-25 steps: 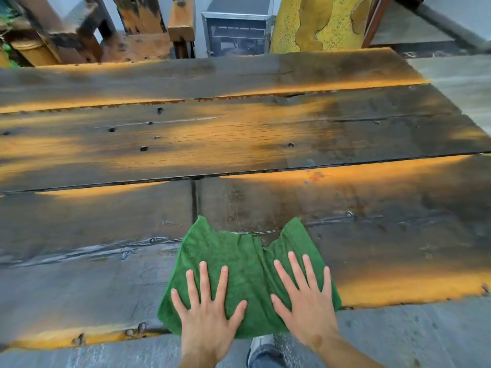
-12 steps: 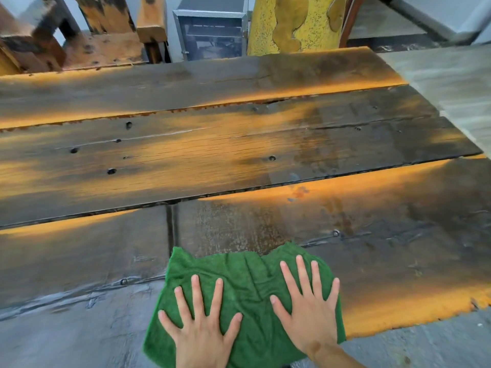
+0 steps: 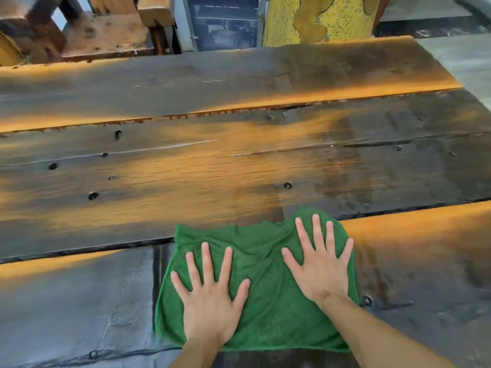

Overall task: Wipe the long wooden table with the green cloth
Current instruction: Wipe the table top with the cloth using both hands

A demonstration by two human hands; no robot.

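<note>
A green cloth [image 3: 268,282] lies spread flat on the long wooden table [image 3: 212,166], on the nearest plank, with its far edge reaching the gap to the middle plank. My left hand [image 3: 210,293] presses down on the cloth's left half with fingers straight and spread. My right hand [image 3: 318,264] presses its right half the same way, a little further forward. The table is made of dark, worn planks with knots, holes and orange patches.
Beyond the table's far edge stand rough wooden beams [image 3: 101,30] at the left, a dark metal-framed cabinet [image 3: 225,22] in the middle and a yellow painted object [image 3: 318,19] to its right. Grey floor [image 3: 462,57] shows past the table's right end.
Both hands have pushed the cloth forward across the near plank, from the near edge up to the gap at the middle plank. The right hand now leads the left.
</note>
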